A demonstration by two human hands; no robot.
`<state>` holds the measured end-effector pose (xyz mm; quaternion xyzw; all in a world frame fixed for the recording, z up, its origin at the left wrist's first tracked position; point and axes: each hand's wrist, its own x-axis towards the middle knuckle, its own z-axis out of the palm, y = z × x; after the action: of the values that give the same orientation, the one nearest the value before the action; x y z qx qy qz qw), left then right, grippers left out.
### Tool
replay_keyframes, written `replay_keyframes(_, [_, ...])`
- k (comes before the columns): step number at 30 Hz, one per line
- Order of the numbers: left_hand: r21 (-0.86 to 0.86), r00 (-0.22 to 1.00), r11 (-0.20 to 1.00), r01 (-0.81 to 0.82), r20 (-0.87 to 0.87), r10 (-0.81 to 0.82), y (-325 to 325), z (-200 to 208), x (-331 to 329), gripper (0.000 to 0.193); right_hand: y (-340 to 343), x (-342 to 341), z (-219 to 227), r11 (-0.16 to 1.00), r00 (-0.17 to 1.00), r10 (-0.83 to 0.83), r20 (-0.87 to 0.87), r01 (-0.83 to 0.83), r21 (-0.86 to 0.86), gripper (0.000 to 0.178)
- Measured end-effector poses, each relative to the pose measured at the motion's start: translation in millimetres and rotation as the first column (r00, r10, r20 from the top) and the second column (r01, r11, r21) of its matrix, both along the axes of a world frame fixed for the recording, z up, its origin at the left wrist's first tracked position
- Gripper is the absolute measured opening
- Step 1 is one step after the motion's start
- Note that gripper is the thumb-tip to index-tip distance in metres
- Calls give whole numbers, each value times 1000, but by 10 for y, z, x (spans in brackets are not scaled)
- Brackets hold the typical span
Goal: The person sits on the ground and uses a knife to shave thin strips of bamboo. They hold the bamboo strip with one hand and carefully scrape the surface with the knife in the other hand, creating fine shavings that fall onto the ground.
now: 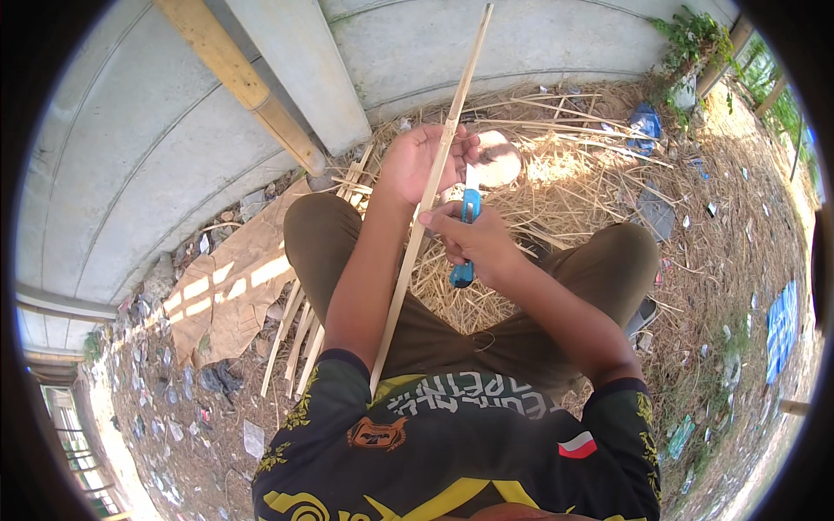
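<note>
My left hand (pixel 419 161) grips a long thin bamboo strip (pixel 460 95) that runs from near my chest up past the wall. My right hand (pixel 479 243) holds a blue-handled utility knife (pixel 469 213), its blade end against the strip just below my left hand. I am seated with knees apart in brown trousers. Straw-like shavings lie on the ground between my legs.
More cut bamboo strips (pixel 295 334) lie by my left leg, next to a torn sheet of brown cardboard (pixel 230 291). A concrete wall (pixel 130 148) with a leaning wooden beam (pixel 239 78) stands ahead. Litter and dry grass (pixel 721 252) cover the ground to the right.
</note>
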<state>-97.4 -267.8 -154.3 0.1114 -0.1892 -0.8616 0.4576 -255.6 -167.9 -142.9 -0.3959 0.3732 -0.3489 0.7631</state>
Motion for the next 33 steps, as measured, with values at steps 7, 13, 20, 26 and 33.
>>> replay_keyframes(7, [-59,999,998,16,-33,-18,-11,94,76,33,132,42,16,998,998,62,1,-62,12,24])
replay_keyframes(13, [-96,999,995,33,2,-33,48,136,95,33,159,26,14,998,998,67,3,-67,10,27])
replay_keyframes(20, [-116,999,992,54,6,-54,72,181,98,33,171,28,17,997,996,82,18,-82,-7,29])
replay_keyframes(26, [-89,994,994,58,-83,-66,113,206,40,32,174,46,38,996,996,87,3,-87,7,23])
replay_keyframes(33, [-99,995,994,45,-88,-53,160,217,21,29,179,55,13,996,996,87,-3,-87,22,24])
